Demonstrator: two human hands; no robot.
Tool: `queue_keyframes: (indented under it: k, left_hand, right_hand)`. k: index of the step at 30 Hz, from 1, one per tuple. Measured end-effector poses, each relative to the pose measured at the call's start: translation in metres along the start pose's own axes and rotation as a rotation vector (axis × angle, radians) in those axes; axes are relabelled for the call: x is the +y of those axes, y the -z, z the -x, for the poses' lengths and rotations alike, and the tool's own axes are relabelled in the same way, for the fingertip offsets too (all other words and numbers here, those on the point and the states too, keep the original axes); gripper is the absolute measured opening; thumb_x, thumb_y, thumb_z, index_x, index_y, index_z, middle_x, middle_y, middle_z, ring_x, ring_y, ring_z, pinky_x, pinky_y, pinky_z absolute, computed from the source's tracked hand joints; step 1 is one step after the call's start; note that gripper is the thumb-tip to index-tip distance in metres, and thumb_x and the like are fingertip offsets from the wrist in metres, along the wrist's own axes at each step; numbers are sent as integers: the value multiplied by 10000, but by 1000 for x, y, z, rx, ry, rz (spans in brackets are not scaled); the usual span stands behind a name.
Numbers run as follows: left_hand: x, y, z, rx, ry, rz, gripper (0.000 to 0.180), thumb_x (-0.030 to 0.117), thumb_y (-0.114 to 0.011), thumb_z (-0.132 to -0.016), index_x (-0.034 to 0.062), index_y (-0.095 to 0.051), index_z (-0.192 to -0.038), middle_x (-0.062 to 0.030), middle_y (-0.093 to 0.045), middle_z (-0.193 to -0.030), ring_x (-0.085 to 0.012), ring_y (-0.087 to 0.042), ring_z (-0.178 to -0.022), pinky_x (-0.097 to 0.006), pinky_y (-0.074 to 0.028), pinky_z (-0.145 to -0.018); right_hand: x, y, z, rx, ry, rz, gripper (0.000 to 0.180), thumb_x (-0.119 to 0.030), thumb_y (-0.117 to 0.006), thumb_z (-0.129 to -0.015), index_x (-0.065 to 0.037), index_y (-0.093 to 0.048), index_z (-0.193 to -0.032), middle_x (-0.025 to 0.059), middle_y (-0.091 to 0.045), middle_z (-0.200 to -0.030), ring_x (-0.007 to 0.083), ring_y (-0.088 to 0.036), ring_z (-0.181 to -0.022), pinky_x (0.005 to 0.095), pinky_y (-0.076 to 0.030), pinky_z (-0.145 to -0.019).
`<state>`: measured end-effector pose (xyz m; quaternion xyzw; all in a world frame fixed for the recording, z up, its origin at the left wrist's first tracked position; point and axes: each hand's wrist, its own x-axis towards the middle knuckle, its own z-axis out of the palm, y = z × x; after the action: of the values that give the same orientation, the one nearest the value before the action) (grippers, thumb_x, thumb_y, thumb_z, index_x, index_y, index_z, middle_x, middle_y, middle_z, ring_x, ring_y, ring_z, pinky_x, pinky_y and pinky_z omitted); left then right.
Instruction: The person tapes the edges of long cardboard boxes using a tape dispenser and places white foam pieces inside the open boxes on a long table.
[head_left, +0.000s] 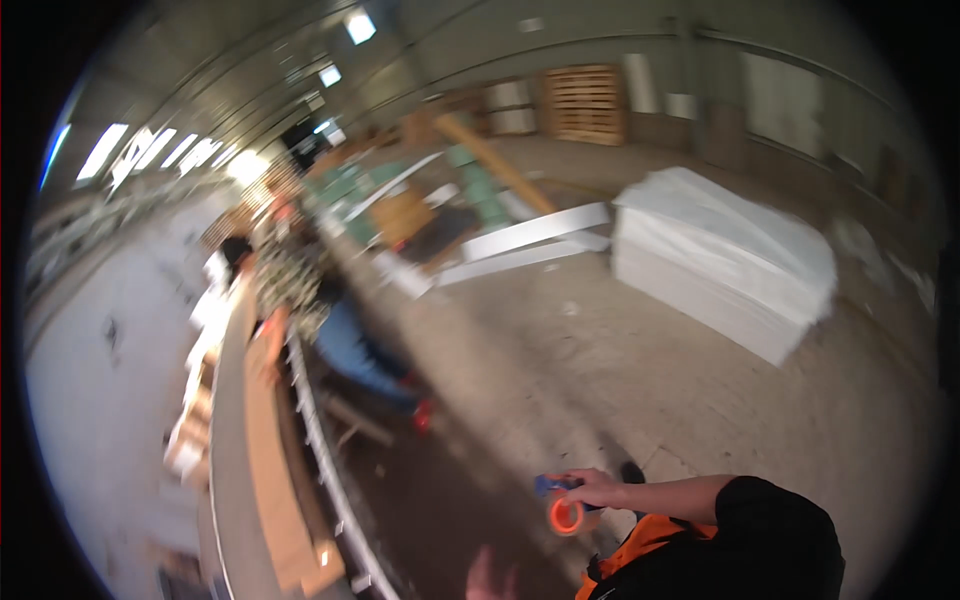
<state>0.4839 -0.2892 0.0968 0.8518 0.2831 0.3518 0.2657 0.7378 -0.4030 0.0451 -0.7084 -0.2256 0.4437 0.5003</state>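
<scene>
Bright windows (102,150) line the left side, and a grey-green wall (720,95) borders the brown floor (520,335).

Down the table (229,450) we go: cardboard (275,480) lying lengthwise on it, boxes (190,440) off its left edge, a worker (285,275) at its right, farther along! Right of its near end, the left hand (485,580), then the right hand (598,488) holding the tape dispenser (566,515). Boards (535,231) lie on the floor right of the table, the stack (715,265) farther right still.
</scene>
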Motion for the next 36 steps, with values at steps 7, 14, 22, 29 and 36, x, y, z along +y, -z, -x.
queue_keyframes:
  k: [7, 14, 22, 29, 36]
  left_hand:
    - [76, -181, -142, -1144, -5, -503, 572, 355, -672, -827, 255, -507, -1365, -147, -688, -1035, -302, -670, -983, -393, -540, -775]
    - [56, -294, -210, -1069, -262, -190, 537, 400, -653, -824, 260, -534, -1329, -137, -705, -906, -303, -676, -948, -382, -531, -737]
    - [116, -410, -337, -833, 112, 169, 383, 216, -811, -751, 53, -687, -1075, -139, -727, -872, -180, -712, -848, -306, -527, -759]
    - [139, -542, -451, -728, 572, 805, 204, -29, -702, -693, -12, -651, -889, -66, -660, -825, -158, -622, -734, -276, -517, -693]
    - [149, -685, -578, -821, 418, 811, 190, 23, -682, -770, -31, -626, -943, -104, -670, -840, -201, -671, -695, -339, -586, -657]
  right_hand:
    - [-21, 130, -38, 117, -71, -578, 772, -279, -786, -716, 31, -498, -1362, 157, -618, -1196, 206, -578, -1102, 303, -432, -958]
    - [-67, 239, -96, 153, -26, -418, 774, -392, -796, -733, -35, -524, -1363, 106, -619, -1158, 177, -571, -1072, 305, -439, -953]
    - [-64, 371, -185, 249, -149, -760, 593, -321, -673, -900, -22, -495, -1381, 75, -598, -1193, 143, -585, -1022, 281, -497, -842]
    - [6, 517, -248, 412, -210, -174, 448, -272, -709, -788, -34, -682, -1167, 95, -717, -999, 152, -657, -861, 278, -521, -785]
    - [81, 671, -255, 963, -527, -359, 420, -245, -744, -752, -43, -707, -1118, 88, -708, -921, 163, -661, -760, 309, -569, -659]
